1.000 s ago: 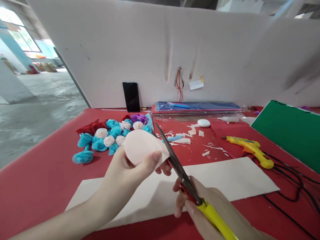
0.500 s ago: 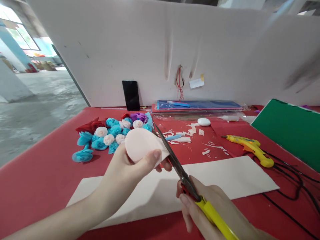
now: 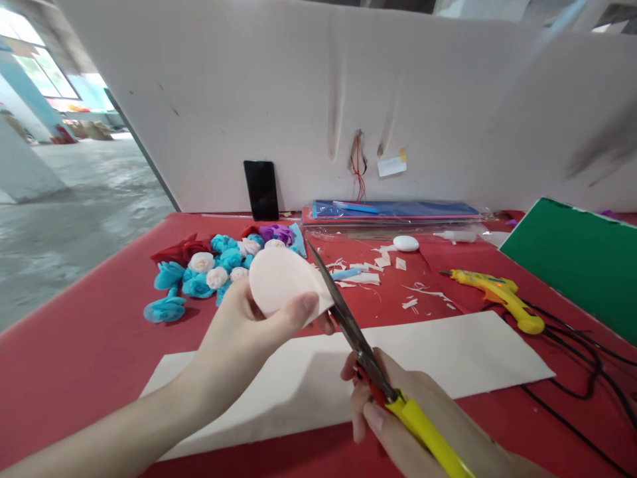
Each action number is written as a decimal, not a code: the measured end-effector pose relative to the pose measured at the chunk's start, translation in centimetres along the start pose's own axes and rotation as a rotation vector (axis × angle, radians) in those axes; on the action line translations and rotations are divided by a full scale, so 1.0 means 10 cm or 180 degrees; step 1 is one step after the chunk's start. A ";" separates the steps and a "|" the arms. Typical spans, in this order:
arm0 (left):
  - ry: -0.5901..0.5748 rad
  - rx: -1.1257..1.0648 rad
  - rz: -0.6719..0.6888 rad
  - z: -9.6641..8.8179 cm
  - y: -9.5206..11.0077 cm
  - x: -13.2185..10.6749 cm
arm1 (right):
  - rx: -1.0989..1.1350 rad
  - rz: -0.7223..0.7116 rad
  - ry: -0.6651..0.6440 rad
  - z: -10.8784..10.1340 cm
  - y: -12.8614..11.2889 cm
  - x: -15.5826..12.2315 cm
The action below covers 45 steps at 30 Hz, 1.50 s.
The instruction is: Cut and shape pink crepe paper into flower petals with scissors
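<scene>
My left hand (image 3: 259, 325) pinches a folded white paper piece (image 3: 281, 279) between thumb and fingers; its far edge is rounded and its right end narrows. My right hand (image 3: 393, 405) grips scissors (image 3: 355, 332) with yellow and red handles. The blades reach up and to the left, against the narrow right end of the piece. Whether the paper lies between the blades I cannot tell. Below both hands a long white sheet (image 3: 438, 358) lies on the red table (image 3: 74, 352).
Blue, white, red and purple paper flowers (image 3: 229, 259) lie left. White scraps (image 3: 383, 259), a blue pen (image 3: 346, 273) and a white oval object (image 3: 406, 243) are beyond. A yellow glue gun (image 3: 497, 295) with black cord and a green board (image 3: 577, 259) are right. A phone (image 3: 261, 190) leans behind.
The paper piece and my left hand have shifted slightly left and up. The scissors have moved a little left with them, and my right fingers have changed position on the handles.
</scene>
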State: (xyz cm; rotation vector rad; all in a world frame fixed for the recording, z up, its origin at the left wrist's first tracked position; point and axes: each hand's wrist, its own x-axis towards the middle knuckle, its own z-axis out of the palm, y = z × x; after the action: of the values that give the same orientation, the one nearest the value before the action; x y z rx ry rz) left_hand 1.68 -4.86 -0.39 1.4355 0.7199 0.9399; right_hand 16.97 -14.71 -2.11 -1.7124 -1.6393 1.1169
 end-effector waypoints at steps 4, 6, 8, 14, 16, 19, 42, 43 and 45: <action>0.0011 0.0175 -0.0026 0.01 0.01 0.00 | -0.0037 0.0081 0.0036 0.00 0.02 0.00; -0.0061 0.0212 0.0007 0.01 0.02 0.00 | -0.0132 0.0046 0.0022 0.01 0.06 0.00; -0.0082 0.0228 0.0024 0.01 0.03 0.01 | -0.0154 0.0011 -0.0036 0.01 0.10 0.00; -0.0106 0.0235 -0.0005 0.01 0.02 0.02 | 0.0344 0.0329 0.0069 0.08 0.12 0.05; -0.0111 0.0212 -0.0033 0.02 0.01 0.02 | 0.0438 0.0574 0.0035 0.09 0.09 0.07; -0.0110 0.0219 -0.0036 0.02 0.00 0.03 | 0.0236 0.0356 -0.0053 0.07 0.06 0.07; -0.0368 0.0281 0.0077 0.03 0.00 0.03 | 0.0291 0.0207 -0.0068 0.02 -0.05 -0.02; -0.0379 0.0274 0.0046 0.03 0.00 0.03 | 0.0346 0.0248 -0.0112 0.02 -0.06 -0.02; -0.0489 0.0197 -0.0045 0.04 0.01 0.03 | 0.0502 0.0290 -0.0152 0.02 -0.05 -0.01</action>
State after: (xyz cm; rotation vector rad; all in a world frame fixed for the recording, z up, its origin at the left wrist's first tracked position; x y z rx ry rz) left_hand 2.19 -4.78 -0.25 1.5371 0.6489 0.7929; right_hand 16.53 -14.76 -1.81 -1.6846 -1.4712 1.3032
